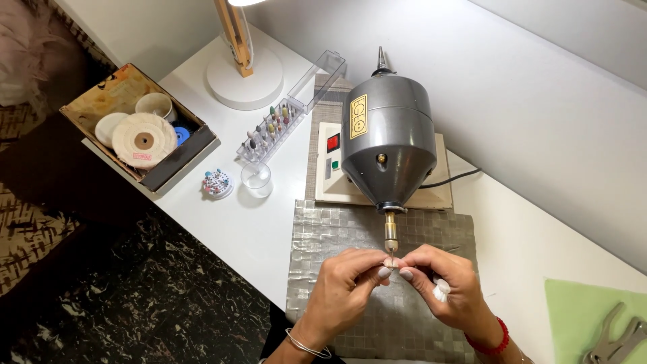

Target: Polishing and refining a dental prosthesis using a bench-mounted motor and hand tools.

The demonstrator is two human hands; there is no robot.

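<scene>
Two hands are held together just below the brass spindle of a grey polishing motor: the left hand and right hand are both pinched shut on a tiny piece at their touching fingertips, too small to identify. A silver woven mat lies beneath them on the white tabletop.

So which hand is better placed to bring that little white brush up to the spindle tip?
Probably the right hand: the white brush is already tucked in its curled fingers, just below the spindle. The left hand only pinches at the tip.
</scene>
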